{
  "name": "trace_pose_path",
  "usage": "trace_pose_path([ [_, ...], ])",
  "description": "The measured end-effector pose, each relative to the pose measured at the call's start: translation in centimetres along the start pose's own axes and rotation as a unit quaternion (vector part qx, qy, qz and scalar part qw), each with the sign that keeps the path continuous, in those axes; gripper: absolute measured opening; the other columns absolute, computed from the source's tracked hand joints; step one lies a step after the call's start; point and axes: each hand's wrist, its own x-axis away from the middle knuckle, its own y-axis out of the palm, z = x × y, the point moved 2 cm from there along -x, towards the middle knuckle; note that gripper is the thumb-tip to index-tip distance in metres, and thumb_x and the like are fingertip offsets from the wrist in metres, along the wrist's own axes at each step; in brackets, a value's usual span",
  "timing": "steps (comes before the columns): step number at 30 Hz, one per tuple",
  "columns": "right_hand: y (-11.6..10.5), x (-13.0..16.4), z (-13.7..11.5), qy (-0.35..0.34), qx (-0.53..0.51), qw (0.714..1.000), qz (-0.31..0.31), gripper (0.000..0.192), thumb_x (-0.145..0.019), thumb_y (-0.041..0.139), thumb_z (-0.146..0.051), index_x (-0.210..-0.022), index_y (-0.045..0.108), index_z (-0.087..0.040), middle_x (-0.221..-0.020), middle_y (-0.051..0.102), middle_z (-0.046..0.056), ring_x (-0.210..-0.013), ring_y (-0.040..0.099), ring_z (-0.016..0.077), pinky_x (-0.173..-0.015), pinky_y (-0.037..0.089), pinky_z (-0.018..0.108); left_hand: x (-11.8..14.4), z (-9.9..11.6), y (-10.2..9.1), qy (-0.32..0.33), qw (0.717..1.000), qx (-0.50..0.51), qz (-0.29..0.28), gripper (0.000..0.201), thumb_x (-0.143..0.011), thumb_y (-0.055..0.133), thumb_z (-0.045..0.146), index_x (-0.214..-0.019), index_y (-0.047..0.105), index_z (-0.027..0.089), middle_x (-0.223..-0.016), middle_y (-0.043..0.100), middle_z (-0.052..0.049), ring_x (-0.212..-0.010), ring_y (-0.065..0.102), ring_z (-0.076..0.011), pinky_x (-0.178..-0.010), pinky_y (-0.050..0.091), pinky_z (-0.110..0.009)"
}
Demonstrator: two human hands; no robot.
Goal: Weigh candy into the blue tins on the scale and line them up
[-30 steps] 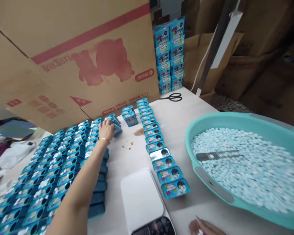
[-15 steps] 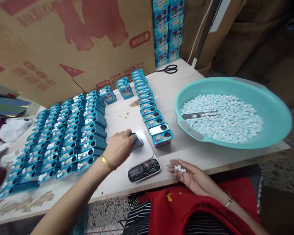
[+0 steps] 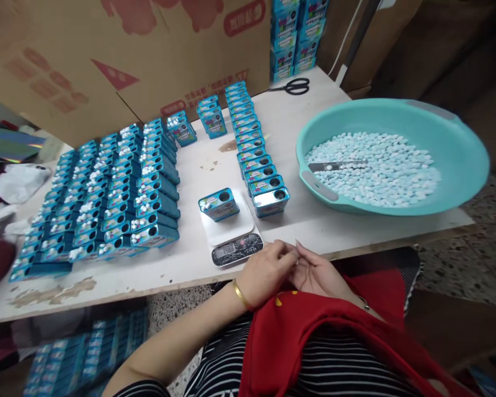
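- Meeting just off the near edge of the table (image 3: pixel 182 275), the left hand (image 3: pixel 267 273) and the right hand (image 3: pixel 320 273) touch at the fingertips, over the person's lap.
- The left hand's fingers curl in toward the right palm, pinched together at the tips; whether they have hold of anything cannot be told, since the spot between the hands is hidden.
- The right hand lies palm up, loosely cupped and open; what it carries is not visible.
- A gold bangle (image 3: pixel 240 294) sits on the left wrist.
- A small blue tin (image 3: pixel 219 204) stands alone on the white plate of a kitchen scale (image 3: pixel 231 234), untouched by either hand; its round hole faces up.
- The scale's dark display (image 3: pixel 236 250) is lit and lies just in front of the left hand.
- Just right of the scale, a single column of blue tins (image 3: pixel 252 149) runs away toward the cardboard box (image 3: pixel 119 60).
- To the left, a large block of tins (image 3: pixel 111 193) lies in rows, many with white pieces showing in their holes.
- A teal basin (image 3: pixel 458 149) holds pale blue-white candies (image 3: pixel 376 165) with a flat dark scoop (image 3: pixel 334 165) lying among them.
- Scissors (image 3: pixel 294 86) lie at the far edge, beside stacked blue packs (image 3: pixel 297 38).
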Motion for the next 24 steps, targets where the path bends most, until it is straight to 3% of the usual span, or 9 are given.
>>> trace_pose_path([
  [6,-0.2,0.0,0.8,0.036,-0.004,0.999,0.010,0.019,-0.087,0.053,-0.028,-0.100,0.061,-0.017,-0.093,0.071,0.006,-0.092,0.067,0.0192,-0.080,0.054,0.033,0.2,-0.1,0.6,-0.024,0.999,-0.027,-0.014,0.012,-0.090,0.042,0.022,-0.093,0.053,0.017,-0.094,0.054,-0.007,-0.082,0.054,-0.0154,-0.067,0.049,-0.027],
  [12,0.3,-0.2,1.1,0.029,0.009,1.000,-0.003,0.016,-0.084,0.057,-0.026,-0.096,0.061,-0.017,-0.091,0.071,0.006,-0.093,0.067,0.0197,-0.080,0.054,0.032,0.6,-0.5,0.3,-0.045,0.997,-0.053,0.027,0.011,-0.089,0.042,0.020,-0.089,0.052,0.016,-0.087,0.053,-0.006,-0.072,0.052,-0.0141,-0.057,0.046,-0.025],
  [21,0.9,-0.9,1.1,0.016,-0.012,0.999,0.028,0.014,-0.089,0.049,-0.019,-0.092,0.063,-0.017,-0.084,0.071,0.002,-0.081,0.068,0.0137,-0.074,0.054,0.024,1.0,-1.3,-0.5,0.015,0.999,-0.043,0.023,0.013,-0.089,0.045,0.021,-0.095,0.055,0.016,-0.096,0.059,-0.007,-0.084,0.056,-0.0153,-0.067,0.049,-0.026],
  [24,1.0,-1.3,1.1,0.019,-0.033,0.999,0.039,0.015,-0.090,0.047,-0.017,-0.090,0.062,-0.016,-0.080,0.070,0.001,-0.068,0.067,0.0103,-0.066,0.055,0.020,1.3,-1.9,-2.2,0.048,0.996,-0.032,0.071,0.019,-0.091,0.045,0.028,-0.103,0.055,0.016,-0.099,0.061,-0.008,-0.087,0.056,-0.0156,-0.072,0.049,-0.028],
])
